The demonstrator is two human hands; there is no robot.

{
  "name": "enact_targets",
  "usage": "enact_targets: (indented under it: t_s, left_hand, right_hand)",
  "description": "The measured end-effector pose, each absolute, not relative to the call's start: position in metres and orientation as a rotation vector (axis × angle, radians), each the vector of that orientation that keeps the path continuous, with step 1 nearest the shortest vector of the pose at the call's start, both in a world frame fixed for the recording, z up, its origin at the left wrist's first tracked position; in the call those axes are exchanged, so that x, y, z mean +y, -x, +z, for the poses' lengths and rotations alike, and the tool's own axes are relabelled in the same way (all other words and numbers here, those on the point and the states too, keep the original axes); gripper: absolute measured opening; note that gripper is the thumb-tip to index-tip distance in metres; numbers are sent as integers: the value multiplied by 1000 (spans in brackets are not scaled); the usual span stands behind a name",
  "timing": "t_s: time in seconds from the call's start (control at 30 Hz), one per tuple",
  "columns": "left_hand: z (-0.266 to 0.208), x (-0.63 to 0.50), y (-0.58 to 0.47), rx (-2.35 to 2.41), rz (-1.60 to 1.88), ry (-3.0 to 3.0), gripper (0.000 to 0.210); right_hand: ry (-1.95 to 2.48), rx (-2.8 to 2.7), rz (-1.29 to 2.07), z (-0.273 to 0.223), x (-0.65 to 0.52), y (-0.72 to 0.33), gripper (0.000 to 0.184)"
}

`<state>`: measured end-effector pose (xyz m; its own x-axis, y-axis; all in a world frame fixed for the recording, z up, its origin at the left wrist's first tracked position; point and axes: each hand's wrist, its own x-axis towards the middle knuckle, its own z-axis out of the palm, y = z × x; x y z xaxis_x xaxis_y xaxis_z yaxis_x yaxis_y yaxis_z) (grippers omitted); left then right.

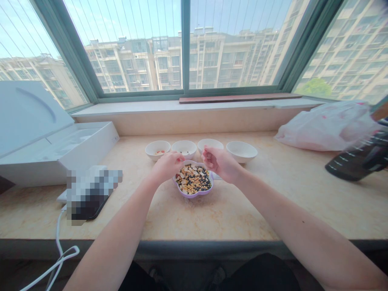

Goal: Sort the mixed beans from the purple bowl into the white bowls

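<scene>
where the mixed grains (194, 180) lie: at the centre of the frame, heaped in a shallow purple dish (194, 196) with a wavy rim; yellow and black pieces mingle with larger pale flat ones.
left hand (169, 165): at the dish's upper left edge, fingers bent and tips drawn narrow; whether it pinches something or touches the rim, i cannot tell.
right hand (223, 162): at the dish's upper right, raised before the bowls, fingers curled and thumb close to forefinger, a narrow grip; whether anything is in it, i cannot tell.
far-left bowl (150, 153): white, first in a row just above the dish in the frame, with a few reddish and pale pieces at its bottom.
second bowl (184, 144): white, beside the first, a few dark pieces in it.
third bowl (210, 142): white, partly hidden by the right hand; its contents cannot be made out.
far-right bowl (242, 157): white, right end of the row.
counter (230, 218): beige, marbled, across the middle of the frame.
left side: an open white box (91, 145), and below it a dark phone (98, 208), pixelated, near a white cable (58, 226) running to the lower left.
right side: a pale plastic bag (321, 127) and a tilted dark jug (348, 163) with white marks.
top: a green-framed window (186, 48) onto buildings (212, 60), a reddish-brown strip (239, 98) on its sill (142, 106).
</scene>
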<state>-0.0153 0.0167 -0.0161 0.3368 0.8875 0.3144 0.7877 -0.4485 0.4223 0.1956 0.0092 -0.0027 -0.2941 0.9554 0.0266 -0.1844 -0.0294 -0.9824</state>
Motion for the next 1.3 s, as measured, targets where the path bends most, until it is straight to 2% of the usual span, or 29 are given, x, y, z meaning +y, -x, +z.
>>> enact_targets:
  t_s: [0.3,0.6,0.67,0.83,0.9,1.03,1.3]
  left_hand:
    - [-19,19,20,1479,703,-2376,21]
    - [-18,20,18,1510,669,-2382,22]
    - [-18,21,17,1530,653,-2398,22]
    - [-21,23,16,1535,668,-2419,21]
    - [-21,23,16,1530,675,-2413,21]
    - [-21,23,17,1505,681,-2410,22]
    - [-29,30,22,1417,757,-2351,19]
  right_hand:
    - [887,-1131,1635,1,10,-200,30]
    - [904,-1221,1567,0,8,-197,34]
    - [963,-1380,1406,-2,10,-199,35]
    - [1229,-1986,374,-8,22,-215,38]
    - [1291,-2046,163,-10,30,-224,39]
    - [1387,-1967,-34,-15,47,-241,33]
    - [1476,-1906,-87,-29,64,-252,19]
